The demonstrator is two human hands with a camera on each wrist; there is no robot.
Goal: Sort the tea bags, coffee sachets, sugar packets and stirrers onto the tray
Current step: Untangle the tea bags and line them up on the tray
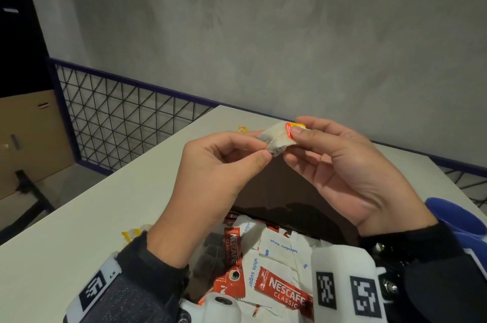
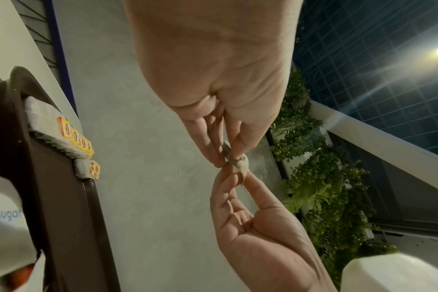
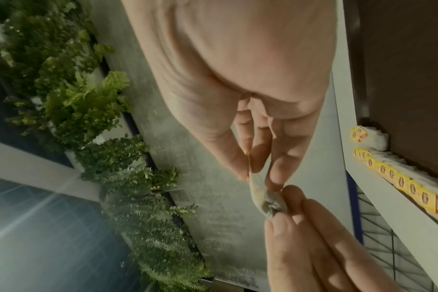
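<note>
Tea bag (image 1: 276, 139): pale, dark leaves inside, red-yellow tag; both hands' fingers (image 1: 263, 158) pinching it; string seemingly attached.

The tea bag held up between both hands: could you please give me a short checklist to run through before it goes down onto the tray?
1. Hold: left hand and right hand both pinch the tea bag - ok.
2. Tag: the red and yellow tag lies under the right thumb - ok.
3. String: whether it is fully wound or loose - cannot tell.
4. Destination: a row of tea bags already stands along the brown tray edge - ok.
5. Room in that row: cannot tell.
6. Unsorted pile: sugar packets and coffee sachets remain mixed near the wrists - not ok.
</note>
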